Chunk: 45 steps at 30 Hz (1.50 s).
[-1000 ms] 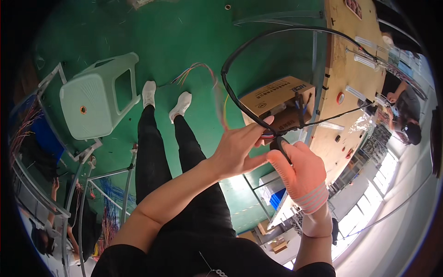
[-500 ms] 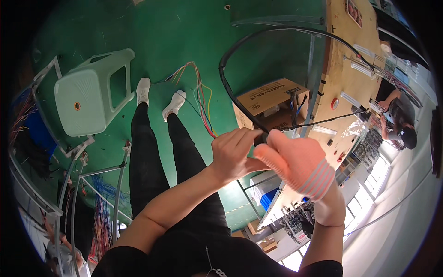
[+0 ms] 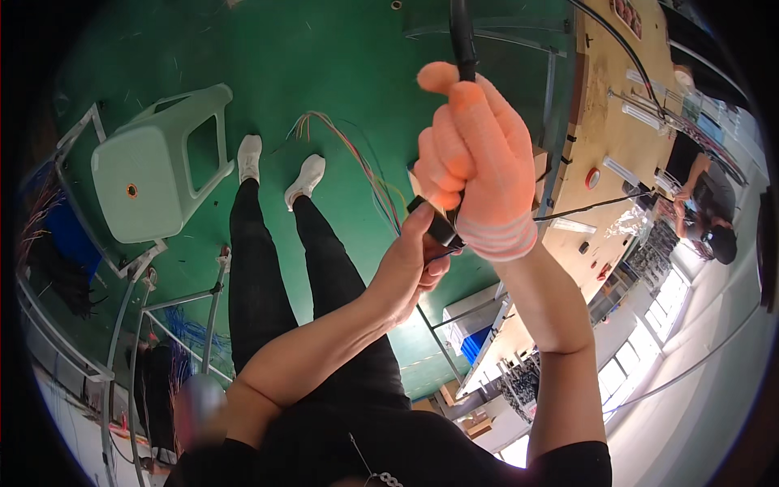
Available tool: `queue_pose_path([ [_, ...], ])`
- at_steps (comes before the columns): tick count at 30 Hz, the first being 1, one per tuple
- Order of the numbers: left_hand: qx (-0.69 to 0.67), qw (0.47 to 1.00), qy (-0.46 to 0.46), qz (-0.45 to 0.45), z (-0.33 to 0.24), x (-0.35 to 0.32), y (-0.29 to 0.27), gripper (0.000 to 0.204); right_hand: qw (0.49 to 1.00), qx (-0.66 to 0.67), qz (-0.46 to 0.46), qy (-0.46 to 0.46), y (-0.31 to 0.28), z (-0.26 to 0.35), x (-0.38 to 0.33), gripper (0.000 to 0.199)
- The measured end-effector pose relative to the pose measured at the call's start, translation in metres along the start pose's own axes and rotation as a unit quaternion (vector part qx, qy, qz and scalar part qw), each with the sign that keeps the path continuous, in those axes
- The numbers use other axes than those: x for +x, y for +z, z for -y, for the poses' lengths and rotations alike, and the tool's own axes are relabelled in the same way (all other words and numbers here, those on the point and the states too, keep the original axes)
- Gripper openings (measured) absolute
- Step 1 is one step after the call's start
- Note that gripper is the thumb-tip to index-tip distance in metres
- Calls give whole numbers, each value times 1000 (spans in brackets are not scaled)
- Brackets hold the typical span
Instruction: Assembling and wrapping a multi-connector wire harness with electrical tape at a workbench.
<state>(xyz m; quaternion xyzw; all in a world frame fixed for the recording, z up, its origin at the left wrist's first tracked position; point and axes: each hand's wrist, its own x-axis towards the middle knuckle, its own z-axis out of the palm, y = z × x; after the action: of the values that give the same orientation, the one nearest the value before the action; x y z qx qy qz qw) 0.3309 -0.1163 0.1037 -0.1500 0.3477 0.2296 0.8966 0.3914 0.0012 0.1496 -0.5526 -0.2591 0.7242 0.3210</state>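
My bare left hand (image 3: pixel 406 264) is closed on a short black cylindrical piece (image 3: pixel 432 221), with the thumb pressed on its near end. I cannot make out whether it is a tape roll or a sleeve. Loose coloured wires (image 3: pixel 355 149), red, yellow and dark, run from behind this hand and arch out over the floor. In its orange knitted glove, my right hand (image 3: pixel 483 154) is wrapped round a thick black cable (image 3: pixel 462 36) that rises from the fist past the top of the picture. The cable's stretch between my hands is mostly hidden by the glove.
A pale green plastic stool (image 3: pixel 162 162) lies tipped at the left, near metal frames (image 3: pixel 207 325) hung with wires. At the right stands a long wooden bench (image 3: pixel 596 138) with a black cable along it. A person (image 3: pixel 706 203) works beyond it. The glove mostly hides a cardboard box (image 3: pixel 540 166).
My gloved right hand has moved up and away, straightening the cable that curved in a loop. My left hand has lowered slightly, and the black cylindrical piece now shows in it.
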Motion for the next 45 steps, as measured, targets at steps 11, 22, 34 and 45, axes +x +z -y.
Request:
queue_pose_path([
  [11,122,989,-78,25,-12,7,6,45,984,176,28,12,-11,1,13,33],
  [22,-30,931,231,282,1,-20,-9,87,985,156,-68,-2,-11,-9,24,24],
  [34,-6,983,-175,53,-25,12,-7,55,976,210,-47,-2,-14,-18,22,23],
  [45,-145,966,14,213,-18,-12,-24,49,967,234,-98,2,-22,-25,29,21],
])
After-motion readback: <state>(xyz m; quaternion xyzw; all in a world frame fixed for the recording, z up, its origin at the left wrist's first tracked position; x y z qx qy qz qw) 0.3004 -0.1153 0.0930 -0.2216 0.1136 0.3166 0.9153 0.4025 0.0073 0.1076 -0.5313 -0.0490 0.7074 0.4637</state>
